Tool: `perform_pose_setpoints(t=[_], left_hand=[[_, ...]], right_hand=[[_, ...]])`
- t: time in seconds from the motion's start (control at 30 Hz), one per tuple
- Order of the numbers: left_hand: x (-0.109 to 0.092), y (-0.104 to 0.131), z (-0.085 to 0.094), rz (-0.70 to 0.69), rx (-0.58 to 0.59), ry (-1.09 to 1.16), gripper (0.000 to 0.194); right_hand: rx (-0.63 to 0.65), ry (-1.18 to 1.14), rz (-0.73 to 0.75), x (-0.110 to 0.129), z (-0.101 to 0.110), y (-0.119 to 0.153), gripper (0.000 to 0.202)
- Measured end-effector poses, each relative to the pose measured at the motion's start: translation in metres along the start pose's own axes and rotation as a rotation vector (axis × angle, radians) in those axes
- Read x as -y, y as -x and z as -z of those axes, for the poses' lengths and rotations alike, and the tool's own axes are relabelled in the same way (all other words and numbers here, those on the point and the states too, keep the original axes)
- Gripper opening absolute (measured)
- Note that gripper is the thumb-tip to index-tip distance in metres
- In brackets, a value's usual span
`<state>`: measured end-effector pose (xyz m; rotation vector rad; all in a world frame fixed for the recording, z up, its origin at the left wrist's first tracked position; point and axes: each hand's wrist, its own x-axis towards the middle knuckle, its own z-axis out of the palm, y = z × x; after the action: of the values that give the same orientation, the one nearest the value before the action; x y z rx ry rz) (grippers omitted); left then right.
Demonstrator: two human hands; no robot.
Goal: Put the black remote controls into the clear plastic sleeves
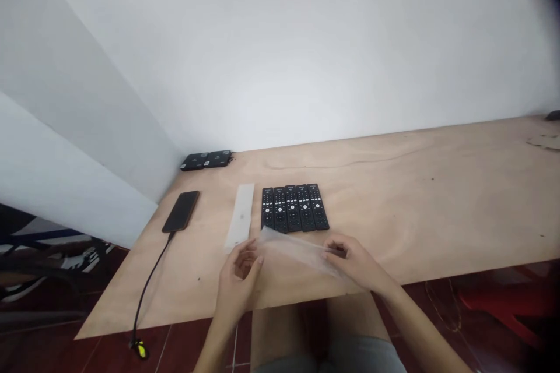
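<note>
A clear plastic sleeve stretches between my hands above the table's front edge. My right hand pinches its right end between thumb and fingers. At the sleeve's left end, my left hand is curled with thumb and fingers apart; whether it touches the plastic I cannot tell. Several black remote controls lie side by side, buttons up, just beyond the sleeve, which overlaps the lower end of the leftmost ones. To their left rests a flat, whitish plastic sleeve, close to my left fingertips.
A phone lies at the left with a black cable hanging over the edge. Two flat black boxes sit by the wall at the back left of the wooden table. A red object stands below at the right.
</note>
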<state>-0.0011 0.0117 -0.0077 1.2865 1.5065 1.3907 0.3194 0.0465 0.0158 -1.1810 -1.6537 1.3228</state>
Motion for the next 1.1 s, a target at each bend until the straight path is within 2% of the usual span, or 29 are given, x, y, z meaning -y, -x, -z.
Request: perform_pose_setpoints(t=[0.07,0.13,0.23,0.33,0.4,0.47,0.57,0.7,0.8,0.93,1.03,1.1], left_hand=[[-0.005,0.007,-0.02,0.065,-0.056,0.105,0.062],[-0.013,0.013,-0.042,0.131,0.022,0.202,0.066],[-0.025,0.02,-0.069,0.154,0.132,0.289,0.059],[-0.029,0.021,-0.082,0.097,0.087,0.258,0.045],[-0.026,0.02,-0.081,0.072,0.048,0.219,0.04],[-0.022,0.014,-0.073,0.064,0.017,0.189,0.041],[-0.023,-0.009,-0.043,0.045,-0.04,0.118,0.049],[-0.032,-0.068,0.01,-0.029,-0.096,-0.042,0.058],[-0.027,-0.11,0.037,-0.113,-0.065,-0.344,0.052],[-0.015,-0.133,0.047,-0.149,-0.072,-0.535,0.041],[-0.013,-0.137,0.044,-0.24,-0.092,-0.642,0.043],[-0.014,-0.142,0.04,-0.324,-0.033,-0.689,0.043]], right_hand=[[-0.072,-0.153,-0.019,-0.001,-0.007,0.0,0.032],[-0.154,-0.26,-0.014,-0.001,-0.02,-0.001,0.039],[-0.209,-0.296,0.002,-0.002,-0.043,-0.005,0.044],[-0.188,-0.264,-0.013,-0.002,-0.059,-0.006,0.046],[-0.156,-0.195,0.002,-0.001,-0.064,-0.005,0.044],[-0.126,-0.123,0.034,0.0,-0.065,-0.002,0.04],[-0.12,-0.098,0.054,0.002,-0.063,0.001,0.033],[-0.142,-0.062,0.067,0.002,-0.06,0.003,0.028],[-0.134,-0.043,0.069,0.002,-0.059,0.004,0.029],[-0.142,-0.052,0.07,0.0,-0.06,0.005,0.027],[-0.15,-0.062,0.079,0.0,-0.061,0.005,0.027],[-0.15,-0.063,0.083,0.001,-0.061,0.004,0.029]])
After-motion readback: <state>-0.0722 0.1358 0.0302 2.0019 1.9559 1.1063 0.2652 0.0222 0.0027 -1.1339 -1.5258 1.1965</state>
